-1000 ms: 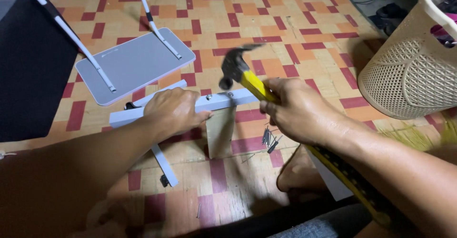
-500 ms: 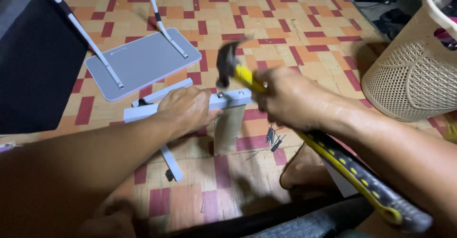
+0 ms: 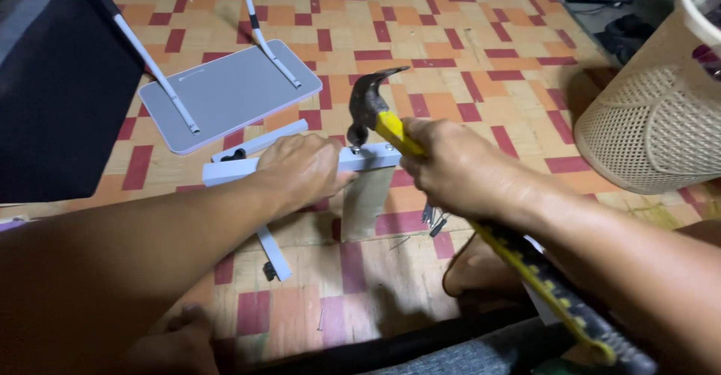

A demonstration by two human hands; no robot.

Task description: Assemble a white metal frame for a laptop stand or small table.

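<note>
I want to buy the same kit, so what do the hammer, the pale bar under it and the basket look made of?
Hammer: dark, dull metal claw head, by its sheen; yellow-and-black handle looks like plastic or rubber. Right hand grips it high up. Pale bar: smooth painted surface with straight edges, metal or wood, cannot tell; left hand presses on it. Basket: beige perforated lattice, likely moulded plastic.

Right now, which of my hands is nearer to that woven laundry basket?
Right. The right hand, gripping the hammer, sits closer to the basket; the left hand rests farther away on the grey bar.
</note>
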